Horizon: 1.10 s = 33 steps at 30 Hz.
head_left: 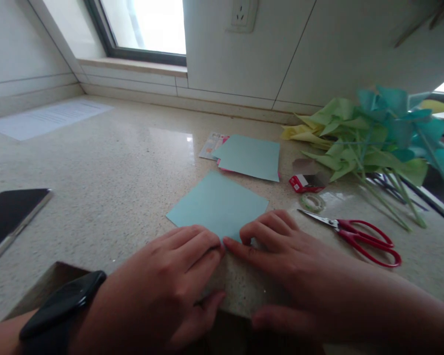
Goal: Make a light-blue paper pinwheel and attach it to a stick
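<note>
A light blue square of paper [218,203] lies on the stone counter [107,162] right in front of me, turned like a diamond. My left hand [163,286], with a black watch on its wrist, has its fingers bent and pressing on the paper's near corner. My right hand [281,251] meets it there, fingertips curled down onto the same corner. Both thumbs hang over the counter's front edge. The corner itself is hidden under my fingers.
A stack of blue and pink sheets [248,156] lies farther back. Red scissors [358,235], a tape roll [313,201] and a small red box [305,183] are at the right, beside a heap of green and teal paper pinwheels [377,138]. A black phone [7,217] lies at the left.
</note>
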Tool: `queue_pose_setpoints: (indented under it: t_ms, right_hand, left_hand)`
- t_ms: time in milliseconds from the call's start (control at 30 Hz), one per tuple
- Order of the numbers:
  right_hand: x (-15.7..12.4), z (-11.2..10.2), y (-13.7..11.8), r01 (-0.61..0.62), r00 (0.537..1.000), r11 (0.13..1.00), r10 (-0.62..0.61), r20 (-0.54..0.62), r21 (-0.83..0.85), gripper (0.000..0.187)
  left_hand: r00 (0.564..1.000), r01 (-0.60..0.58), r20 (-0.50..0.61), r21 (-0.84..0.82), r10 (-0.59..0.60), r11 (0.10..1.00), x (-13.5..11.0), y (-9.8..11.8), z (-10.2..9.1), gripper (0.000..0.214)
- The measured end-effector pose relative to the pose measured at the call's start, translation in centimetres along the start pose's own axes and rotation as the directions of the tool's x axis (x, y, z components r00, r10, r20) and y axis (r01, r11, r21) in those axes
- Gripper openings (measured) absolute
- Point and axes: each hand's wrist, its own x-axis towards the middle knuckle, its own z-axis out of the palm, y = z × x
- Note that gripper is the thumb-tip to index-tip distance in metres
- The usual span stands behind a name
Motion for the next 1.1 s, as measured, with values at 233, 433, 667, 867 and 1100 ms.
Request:
queue_pose_setpoints:
  t_ms: [233,433,667,867,1100]
  right_hand:
    - [-3.8,3.6,-3.2,-0.075,0.963,0.991,0.043,-0.267,-0.109,0.052]
    - [-5.6,7.6,-4.3,-0.155,0.872,0.961,0.023,-0.49,-0.231,0.034]
    - [-5.1,6.0,-5.2,-0.167,0.867,0.983,0.112,-0.485,-0.072,0.039]
    - [-5.2,6.1,-5.2,-0.186,0.877,0.98,0.132,-0.463,-0.073,0.046]
    - [-5.3,6.2,-5.4,-0.243,0.886,0.969,0.201,-0.418,-0.05,0.05]
  left_hand:
    - [0.989,-0.145,-0.036,-0.041,0.144,0.989,-0.8,1.3,0.8,0.015]
    - [0.967,-0.25,-0.056,0.024,0.25,0.968,-0.7,1.6,0.8,0.017]
    - [0.956,-0.286,-0.03,0.108,0.291,0.952,-1.2,1.4,1.2,0.018]
    - [0.949,-0.289,-0.079,0.161,0.304,0.944,-0.9,1.4,1.2,0.018]
    - [0.951,-0.274,-0.088,0.193,0.295,0.942,-0.8,1.7,1.0,0.022]
